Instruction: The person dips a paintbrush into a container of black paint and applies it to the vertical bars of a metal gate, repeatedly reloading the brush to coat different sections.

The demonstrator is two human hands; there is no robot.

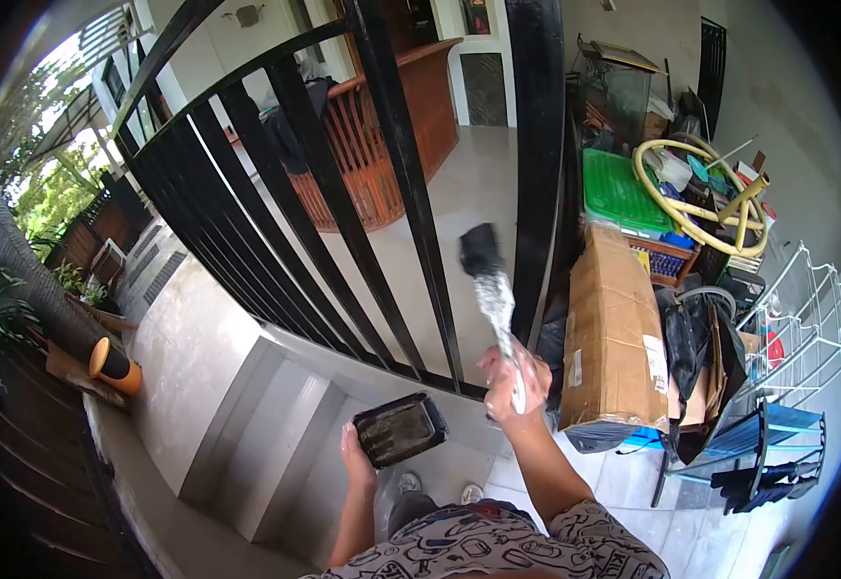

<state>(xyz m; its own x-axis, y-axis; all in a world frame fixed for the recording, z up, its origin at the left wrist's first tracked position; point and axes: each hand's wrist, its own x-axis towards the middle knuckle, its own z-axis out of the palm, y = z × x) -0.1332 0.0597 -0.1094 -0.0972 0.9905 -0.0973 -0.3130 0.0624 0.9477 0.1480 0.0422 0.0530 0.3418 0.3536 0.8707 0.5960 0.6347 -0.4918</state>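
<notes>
My right hand [519, 384] grips a paintbrush [494, 297] by its handle, bristles pointing up and away from me. The bristles look black with paint, and the paint-smeared brush is a little blurred. It is near a thick black post of the metal railing [406, 183]; whether it touches cannot be made out. My left hand [357, 455] holds a dark rectangular paint tray [401, 430] by its left side, low in front of my body. Dark residue coats the inside of the tray.
Grey steps [271, 425] lie to the left below the railing. On the right stand a large cardboard box [615, 333], a green-lidded bin [623, 188], a coiled yellow hose [695, 198] and a white drying rack [801, 328]. An orange pot [115, 367] sits far left.
</notes>
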